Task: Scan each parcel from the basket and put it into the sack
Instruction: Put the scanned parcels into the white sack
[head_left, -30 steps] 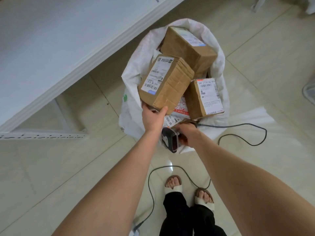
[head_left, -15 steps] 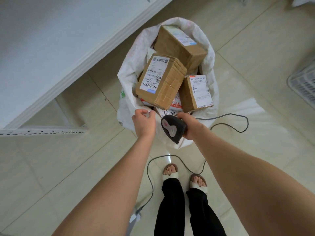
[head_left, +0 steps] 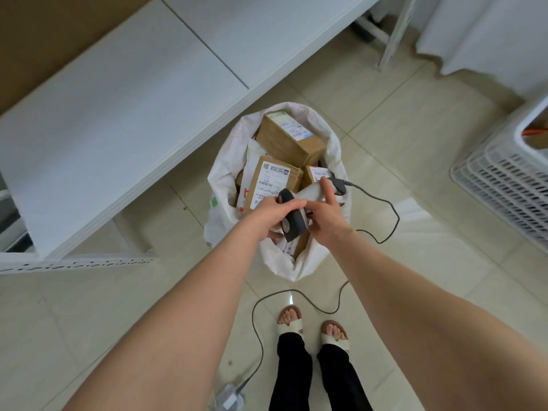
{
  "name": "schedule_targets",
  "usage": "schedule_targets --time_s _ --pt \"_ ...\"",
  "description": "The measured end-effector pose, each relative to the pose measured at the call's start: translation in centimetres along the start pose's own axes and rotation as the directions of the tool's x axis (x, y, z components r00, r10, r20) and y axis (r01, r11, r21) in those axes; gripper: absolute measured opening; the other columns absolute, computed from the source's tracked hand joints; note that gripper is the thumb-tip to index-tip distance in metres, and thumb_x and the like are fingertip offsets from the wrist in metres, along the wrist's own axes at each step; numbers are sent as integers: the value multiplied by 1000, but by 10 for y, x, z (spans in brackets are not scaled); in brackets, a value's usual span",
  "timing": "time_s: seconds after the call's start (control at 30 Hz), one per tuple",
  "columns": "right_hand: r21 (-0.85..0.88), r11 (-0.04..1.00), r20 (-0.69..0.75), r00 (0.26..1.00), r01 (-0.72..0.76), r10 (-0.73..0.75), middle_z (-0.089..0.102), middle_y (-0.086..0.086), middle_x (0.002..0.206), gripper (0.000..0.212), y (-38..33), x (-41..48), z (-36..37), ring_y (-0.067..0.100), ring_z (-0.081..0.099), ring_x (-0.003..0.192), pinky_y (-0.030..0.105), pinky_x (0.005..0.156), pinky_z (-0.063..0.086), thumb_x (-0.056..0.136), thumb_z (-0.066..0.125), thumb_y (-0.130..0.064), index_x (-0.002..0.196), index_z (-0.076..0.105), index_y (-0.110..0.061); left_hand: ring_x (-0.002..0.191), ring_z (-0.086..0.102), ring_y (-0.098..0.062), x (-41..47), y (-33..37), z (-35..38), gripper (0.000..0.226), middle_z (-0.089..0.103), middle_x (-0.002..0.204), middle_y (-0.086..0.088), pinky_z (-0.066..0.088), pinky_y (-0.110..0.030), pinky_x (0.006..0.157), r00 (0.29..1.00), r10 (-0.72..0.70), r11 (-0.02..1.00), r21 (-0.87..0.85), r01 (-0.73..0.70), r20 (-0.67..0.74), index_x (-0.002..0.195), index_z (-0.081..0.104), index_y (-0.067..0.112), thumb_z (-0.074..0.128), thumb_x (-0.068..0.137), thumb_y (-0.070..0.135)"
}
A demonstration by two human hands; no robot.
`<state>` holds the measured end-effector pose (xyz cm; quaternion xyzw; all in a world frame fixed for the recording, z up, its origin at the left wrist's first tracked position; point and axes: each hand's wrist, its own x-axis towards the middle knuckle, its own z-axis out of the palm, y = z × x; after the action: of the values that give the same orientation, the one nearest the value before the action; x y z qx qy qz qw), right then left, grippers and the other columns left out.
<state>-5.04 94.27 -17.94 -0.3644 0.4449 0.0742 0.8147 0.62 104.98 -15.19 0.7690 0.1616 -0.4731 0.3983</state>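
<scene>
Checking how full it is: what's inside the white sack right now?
Three brown cardboard boxes with shipping labels lie piled in the sack, plus a flat parcel with red print. The scanner held above covers the near side, and anything beneath the boxes is hidden.

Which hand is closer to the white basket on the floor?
Right. The right hand is over the sack, on the side toward the basket; the left hand, gripping the scanner, is beside it, farther away.

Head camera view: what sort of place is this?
Probably a parcel sorting or dispatch room: a white sack stuffed with labelled cardboard parcels, a corded barcode scanner, and a white plastic basket.
</scene>
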Motion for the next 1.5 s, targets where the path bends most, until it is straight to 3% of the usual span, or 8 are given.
schedule_targets --time_s 0.17,0.37,0.53,0.67,0.77,0.93,1.07,1.5 --pt "-548 832 -134 972 91 -195 51 12 126 65 -15 -1 -15 19 60 87 26 66 54 93 41 2 147 36 -32 114 54 -28 6 5 13 69 53 131 -6 53 -42 90 989 125 983 146 -112 -76 136 42 16 73 78 36" --pt "-948 -313 142 960 61 -241 42 4 144 60 -20 9 -33 29 32 137 44 112 26 85 62 -25 141 39 -32 118 52 -22 17 4 16 74 51 134 -2 47 -30 88 919 381 744 557 -369 99 140 40 22 75 75 28" --pt "-975 -191 137 985 115 -105 66 0 99 36 -19 13 -34 17 62 87 28 67 46 77 68 -39 108 61 -23 123 47 -17 24 6 4 75 44 141 0 42 -29 97 913 388 817 410 -405 128 144 37 28 75 79 31" --pt "-867 493 -61 966 73 -250 68 -1 76 27 -12 20 -31 15 67 69 37 68 59 76 75 -29 98 63 -20 120 53 -27 40 -22 -17 54 45 135 -8 47 -36 94 874 197 980 55 -193 -445 131 47 19 62 87 47" --pt "-695 699 -100 939 171 -328 65 -4 83 31 -20 41 -7 8 62 67 26 59 56 79 75 -21 106 61 -19 114 50 -33 54 -55 -28 31 44 120 -12 46 -37 94 824 -48 996 37 83 -564 117 58 22 61 88 31" --pt "-753 615 32 945 236 -325 63 -1 94 26 -16 92 40 20 64 89 35 78 56 83 73 -20 103 56 -22 105 48 -26 74 -80 -26 30 55 113 -7 41 -35 92 951 -217 964 -199 174 -221 118 58 13 59 89 20" --pt "-841 496 74 955 214 -287 62 0 101 35 3 114 53 18 61 90 33 74 52 84 73 -23 114 56 -17 96 57 -28 88 -96 -34 39 62 108 -13 50 -39 93 881 -295 874 -478 91 -370 117 60 0 71 83 15" --pt "-991 13 122 954 130 -274 41 8 133 44 82 100 79 34 37 126 44 98 45 89 65 -24 131 51 -27 80 65 -31 55 -139 -73 12 66 90 -13 57 -39 74 801 59 998 17 -60 -595 95 63 11 66 83 14"
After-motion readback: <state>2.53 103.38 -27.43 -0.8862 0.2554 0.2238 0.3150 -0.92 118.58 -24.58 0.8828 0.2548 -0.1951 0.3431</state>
